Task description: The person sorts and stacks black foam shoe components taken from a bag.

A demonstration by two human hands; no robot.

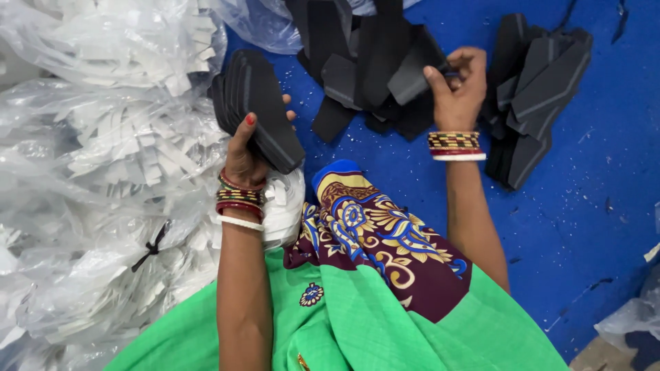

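Note:
My left hand (246, 152) grips a stack of flat black curved pieces (256, 103), fanned and held upright above my lap. My right hand (456, 88) reaches forward and pinches one black piece (412, 74) at the edge of a loose heap of the same black pieces (357, 62) on the blue floor (591, 206). Both wrists wear coloured bangles. A second pile of black pieces (540, 89) lies to the right of my right hand.
Clear plastic bags full of white cut strips (103, 151) fill the left side, one tied with a black cord (152, 246). My green and maroon patterned cloth (371, 275) covers my lap. Another plastic bag (632, 316) sits at the lower right.

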